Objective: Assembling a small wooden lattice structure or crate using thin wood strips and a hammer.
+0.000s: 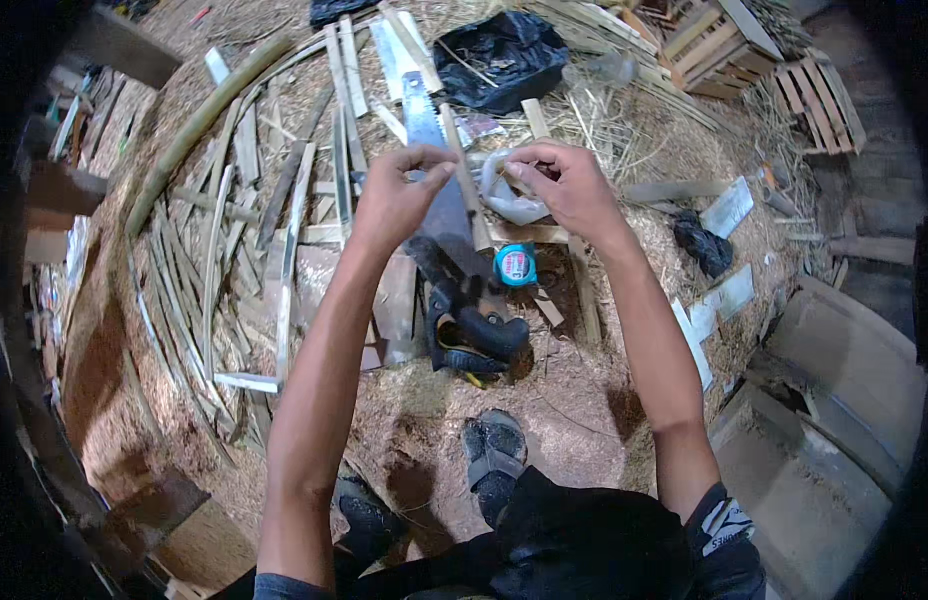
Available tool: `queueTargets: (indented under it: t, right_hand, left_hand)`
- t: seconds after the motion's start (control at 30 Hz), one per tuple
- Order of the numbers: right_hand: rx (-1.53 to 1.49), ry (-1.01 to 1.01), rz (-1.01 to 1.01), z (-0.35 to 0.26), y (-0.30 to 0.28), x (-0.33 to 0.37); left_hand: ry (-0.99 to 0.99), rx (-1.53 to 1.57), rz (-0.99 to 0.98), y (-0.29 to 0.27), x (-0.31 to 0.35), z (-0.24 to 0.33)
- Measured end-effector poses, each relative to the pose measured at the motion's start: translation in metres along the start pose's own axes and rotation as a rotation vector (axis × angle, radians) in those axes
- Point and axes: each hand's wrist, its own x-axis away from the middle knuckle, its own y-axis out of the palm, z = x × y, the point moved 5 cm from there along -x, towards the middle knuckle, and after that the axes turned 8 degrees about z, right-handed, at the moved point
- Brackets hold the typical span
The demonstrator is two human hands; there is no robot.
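Both my hands are raised in front of me, a short gap apart. My left hand (402, 195) has thumb and forefinger pinched together, over the left side of the saw blade. A similar pinch closes my right hand (569, 188), in front of a white plastic bag (516, 208) with its mouth open. Whatever the fingertips hold is too small to make out. Below and between the hands lies a handsaw (446, 210), its blade pointing away and its black handle (494, 335) toward me. A teal tape measure (515, 264) rests just right of the saw.
Wooden strips (294, 240) are strewn over the sawdust-covered ground at left, near a long curved pole (199, 125). A black plastic bag (514, 65) lies at the far middle. Slatted wooden crates (719, 50) stand far right, with large grey boards (844, 370) nearer.
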Motion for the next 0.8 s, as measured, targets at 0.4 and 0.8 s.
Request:
queueTargets:
  t: [0.4,0.8]
  right_hand:
    - [0.051,-0.185,-0.139,-0.075,0.082,0.012]
    - [0.639,0.028,0.041,-0.017,0.097,0.03]
  left_hand:
    - [-0.172,0.204,-0.039,-0.056,0.058,-0.002]
    - [-0.391,0.314,0.231,-0.077,0.16,-0.064]
